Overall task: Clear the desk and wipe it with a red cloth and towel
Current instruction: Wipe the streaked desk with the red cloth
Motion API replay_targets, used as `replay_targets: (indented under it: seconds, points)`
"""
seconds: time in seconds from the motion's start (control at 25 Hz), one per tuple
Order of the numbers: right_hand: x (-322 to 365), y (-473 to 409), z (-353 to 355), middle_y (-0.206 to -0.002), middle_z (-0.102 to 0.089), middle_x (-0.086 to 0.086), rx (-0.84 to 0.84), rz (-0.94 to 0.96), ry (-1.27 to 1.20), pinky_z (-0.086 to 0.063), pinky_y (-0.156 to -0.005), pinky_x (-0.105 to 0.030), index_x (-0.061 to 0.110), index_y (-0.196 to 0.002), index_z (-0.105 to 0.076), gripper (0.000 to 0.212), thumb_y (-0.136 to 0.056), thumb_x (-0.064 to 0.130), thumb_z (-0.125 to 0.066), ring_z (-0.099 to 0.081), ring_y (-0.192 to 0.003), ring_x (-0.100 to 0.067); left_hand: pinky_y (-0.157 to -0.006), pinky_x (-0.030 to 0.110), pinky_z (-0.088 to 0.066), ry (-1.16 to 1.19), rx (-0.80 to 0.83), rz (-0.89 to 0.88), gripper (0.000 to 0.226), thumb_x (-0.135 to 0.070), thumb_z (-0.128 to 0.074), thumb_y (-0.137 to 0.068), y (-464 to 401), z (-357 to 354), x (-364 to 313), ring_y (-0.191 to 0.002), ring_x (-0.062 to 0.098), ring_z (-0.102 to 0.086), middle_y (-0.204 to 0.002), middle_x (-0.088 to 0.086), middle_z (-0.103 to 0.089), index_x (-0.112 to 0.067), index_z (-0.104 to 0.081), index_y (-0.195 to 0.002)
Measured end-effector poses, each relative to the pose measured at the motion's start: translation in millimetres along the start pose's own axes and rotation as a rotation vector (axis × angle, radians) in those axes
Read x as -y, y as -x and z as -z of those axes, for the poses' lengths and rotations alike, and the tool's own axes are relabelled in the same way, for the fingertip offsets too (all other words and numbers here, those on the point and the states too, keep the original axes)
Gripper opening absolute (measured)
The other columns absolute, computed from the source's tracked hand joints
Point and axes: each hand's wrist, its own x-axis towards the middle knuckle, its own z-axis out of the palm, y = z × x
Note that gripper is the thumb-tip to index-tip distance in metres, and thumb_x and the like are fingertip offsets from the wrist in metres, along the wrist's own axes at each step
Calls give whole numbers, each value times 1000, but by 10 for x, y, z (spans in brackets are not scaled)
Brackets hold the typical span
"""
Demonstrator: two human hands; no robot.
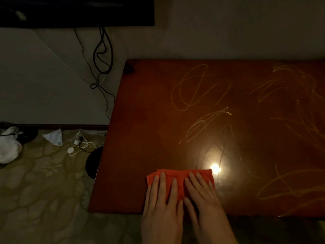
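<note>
Both hands lie flat, fingers straight, on the folded red cloth [181, 182]: left hand [162, 196] beside right hand [202, 192], neither grip closed, only pressing. The cloth sits near the tabletop's [149, 111] front edge, toward its left corner. Pushed leftward, it could slide off that close corner onto the floor. Pale scribbles [191, 88] cover the wood; they seem wordless loops, though dim light hinders reading.
</note>
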Motion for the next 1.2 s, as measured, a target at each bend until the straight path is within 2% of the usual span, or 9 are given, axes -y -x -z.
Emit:
replay_targets:
  seconds: [0.16,0.44,0.56,0.64,0.72,0.84,1.0,1.12,1.2]
  points:
    - [13,-330,177,-150,-2,27,-12,-49,-42,10,-116,-17,41,-144,-13,47,-103,41,-34,23,-130,22,-110,44,-39,-53,35,21,54,-44,-32,-94,-408,92,-68,-135,27,-45,-146,12,-49,-22,-54,-137]
    - [-34,-11,-14,-145,-38,12,-163,-33,3,-16,-120,-31,25,-136,-51,44,-93,35,-46,-14,-142,3,-108,43,-42,-75,53,-19,57,-45,-13,-104,-149,56,-70,-131,28,-50,-140,10,-55,-25,-57,-133]
    - [-59,117,-35,-141,-48,3,-107,-2,33,0,-120,-22,20,-129,-58,45,-97,42,-35,-10,-146,2,-112,36,-18,-46,81,-8,58,-46,0,-104,34,44,-71,-131,26,-40,-138,12,-57,-24,-45,-133]
    - [-42,49,-25,-139,-53,0,-131,6,59,-7,-121,-26,18,-127,-62,48,-101,43,-31,-18,-143,-2,-112,34,-11,-15,104,12,56,-45,-2,-104,39,72,-99,-131,29,-45,-138,13,-57,-23,-44,-133]
    - [-31,-75,-8,-140,-48,6,-177,-1,65,-26,-118,-35,20,-130,-60,40,-95,34,-46,-27,-137,-4,-113,38,-22,-13,76,-8,52,-44,-13,-104,-71,92,-97,-130,31,-52,-140,15,-55,-21,-49,-135]
    - [-3,-345,50,-150,-32,13,-129,-62,-8,-18,-117,-36,25,-143,-44,48,-96,24,-56,-20,-141,-4,-109,45,-43,7,75,-18,54,-44,-29,-96,-397,139,-51,-136,29,-45,-147,14,-47,-20,-51,-139]
    - [33,-725,166,-158,-30,2,-116,-53,11,-14,-121,-37,23,-145,-43,45,-101,28,-47,-19,-145,-10,-119,42,-18,-20,59,-32,58,-46,-22,-100,-786,219,17,-147,26,-23,-159,11,-26,-23,-21,-154]
    - [40,-594,147,-159,-27,4,-67,-79,30,-7,-119,-33,25,-150,-35,47,-103,32,-39,-10,-143,-4,-109,46,-37,-59,67,-1,56,-46,-28,-97,-648,227,-2,-136,29,-45,-146,12,-48,-23,-44,-146]
    - [35,-333,104,-154,-38,2,-71,-51,124,-17,-114,-37,25,-146,-42,46,-101,33,-36,-16,-142,-6,-100,47,-47,-39,102,13,56,-47,-32,-92,-400,226,-26,-127,30,-53,-137,11,-57,-24,-54,-138]
